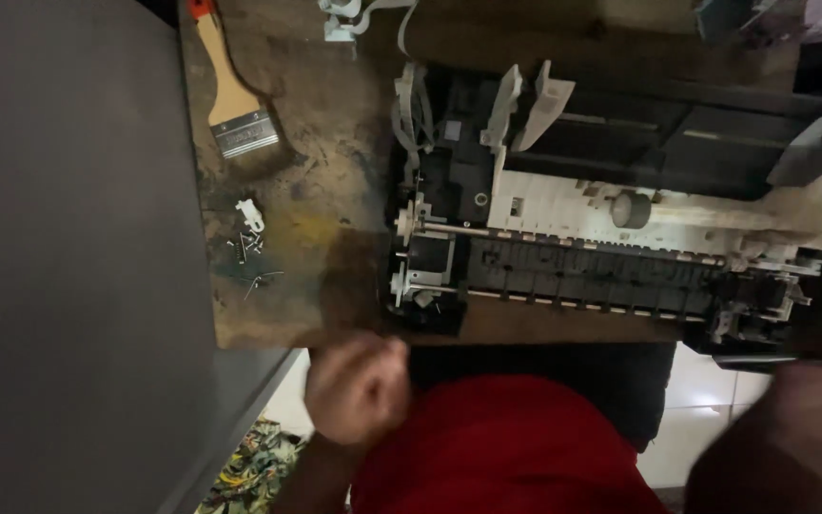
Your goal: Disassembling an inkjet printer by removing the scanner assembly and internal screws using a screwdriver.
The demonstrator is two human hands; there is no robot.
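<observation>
My left hand [356,388] was curled into a loose fist at lower centre, holding nothing I could see | my right hand [815,419] blurred at lower right, grip impossible to tell | opened printer [601,238] lay across centre-right on the worn table [287,190] | paintbrush [232,100] upper left, small screws [249,246] below it

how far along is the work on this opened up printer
Done: the printer has its outer cover off, rollers and gears exposed, and loose screws lie by the paintbrush. In hand: nothing; the left hand is a closed fist at the table edge, the right hand is blurred. Left: the inner frame remains assembled.
</observation>
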